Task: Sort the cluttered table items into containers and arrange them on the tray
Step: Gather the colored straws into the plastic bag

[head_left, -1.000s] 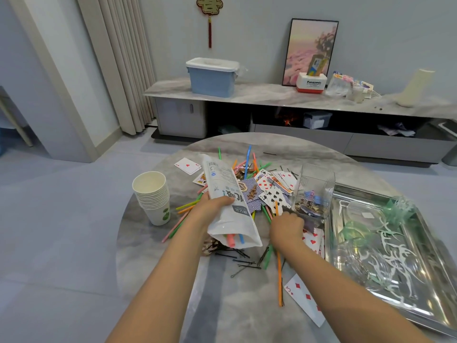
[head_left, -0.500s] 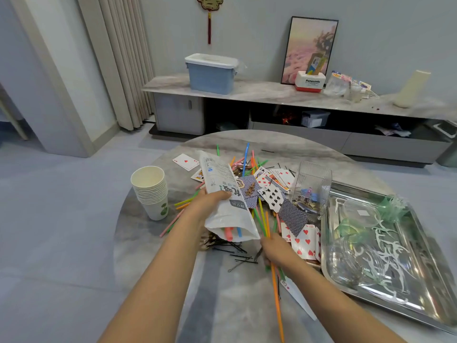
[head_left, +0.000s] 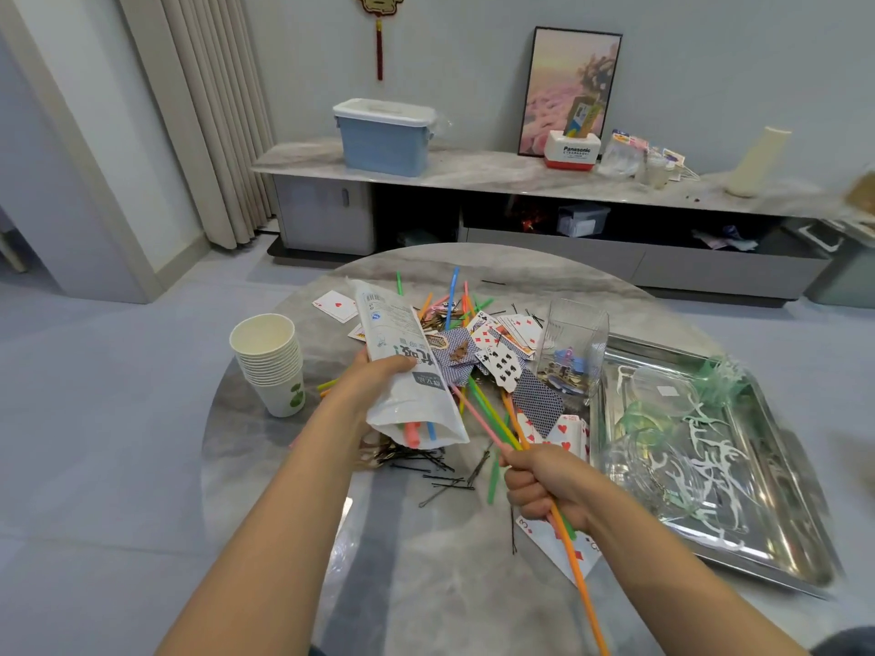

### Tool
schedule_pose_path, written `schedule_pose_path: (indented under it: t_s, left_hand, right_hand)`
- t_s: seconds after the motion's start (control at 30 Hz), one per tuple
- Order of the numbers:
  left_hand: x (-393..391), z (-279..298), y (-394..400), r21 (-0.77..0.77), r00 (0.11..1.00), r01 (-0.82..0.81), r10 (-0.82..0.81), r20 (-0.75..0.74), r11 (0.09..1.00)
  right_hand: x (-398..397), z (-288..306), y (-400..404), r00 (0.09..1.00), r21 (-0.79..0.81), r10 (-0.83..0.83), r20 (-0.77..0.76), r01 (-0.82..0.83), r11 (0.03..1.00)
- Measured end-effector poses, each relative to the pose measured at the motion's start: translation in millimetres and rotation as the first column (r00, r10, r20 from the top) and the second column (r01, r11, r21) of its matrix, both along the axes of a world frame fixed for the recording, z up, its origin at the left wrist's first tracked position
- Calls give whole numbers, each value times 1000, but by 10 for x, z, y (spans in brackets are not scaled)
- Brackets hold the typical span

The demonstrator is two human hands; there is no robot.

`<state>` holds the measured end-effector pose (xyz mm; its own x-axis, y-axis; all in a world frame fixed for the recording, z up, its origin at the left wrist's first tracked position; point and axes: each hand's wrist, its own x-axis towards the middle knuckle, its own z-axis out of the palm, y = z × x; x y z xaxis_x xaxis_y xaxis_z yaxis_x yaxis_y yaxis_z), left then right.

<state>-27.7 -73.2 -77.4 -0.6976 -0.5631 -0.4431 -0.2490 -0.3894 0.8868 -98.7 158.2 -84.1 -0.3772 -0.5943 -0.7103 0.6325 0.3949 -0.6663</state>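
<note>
straws in hand [head_left: 483, 411]: thin plastic sticks, pink, green, yellow, orange; bunched in a fist, tips slanting up-left toward the bag mouth, long orange tail running down-right past the wrist to the frame bottom.
right hand [head_left: 540, 485]: fingers curled tight round the straw bunch, thumb on top; held above the table in front of the tray.
straw bag [head_left: 402, 371]: white plastic packet with printed text, crumpled, open end lower right; pink, blue and green straw ends show through near the mouth.
left hand [head_left: 374, 383]: fingers wrapped round the bag's middle from the left, thumb over the printed face; bag lifted off the table, tilted.
loose straws [head_left: 454, 300]: more coloured sticks scattered at the far side of the pile, blue, green, orange, pink.
playing cards [head_left: 502, 357]: heap, some face up, some blue-backed; one lone heart card far left, one diamond card under the right wrist.
hairpins [head_left: 440, 475]: dark bobby pins strewn below the bag, near the table centre.
clear box [head_left: 575, 352]: transparent, upright, just beside the tray's left edge; small clips inside, details unclear.
paper cups [head_left: 270, 362]: white stack, upright, left edge of table, well apart from the pile.
tray [head_left: 795, 542]: shiny metal, rectangular, right side of table; holds clear containers, white floss picks, green mesh.
table [head_left: 426, 584]: round, grey marble look.
</note>
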Motion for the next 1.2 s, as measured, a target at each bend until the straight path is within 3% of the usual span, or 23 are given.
schedule_pose_path:
  t_s: [0.13,0.3,0.4,0.5,0.63,0.97,1.1,1.2]
  left_hand:
    - [37,-17,-20,-36,1000,3,-2,21,999]
    - [56,-13,39,-51,999,7,-5,32,999]
    - [65,-9,90,-35,1000,21,-21,16,999]
    - [69,17,97,-17,999,29,-29,-18,999]
    - [55,63,85,-12,998,41,-41,-51,999]
    - [28,59,134,-16,999,-8,7,-38,1000]
    - [44,119,213,-22,1000,7,-8,-27,1000]
    - [72,155,262,69,1000,5,-4,-19,998]
  right_hand:
    - [32,53,107,988,1,-10,-154,11,1000]
    - [-34,6,1,911,-198,-229,-342,169,965]
    - [-67,-11,-108,793,-213,-312,-523,233,949]
    - [-77,22,-223,620,-230,-390,-680,326,917]
    - [-54,129,-385,501,-366,-530,-684,393,844]
    - [-163,-40,-379,530,-322,-497,-686,391,862]
    - [-183,49,-404,482,-318,-524,-702,445,837]
    - [-200,110,-420,471,-354,-538,-699,426,833]
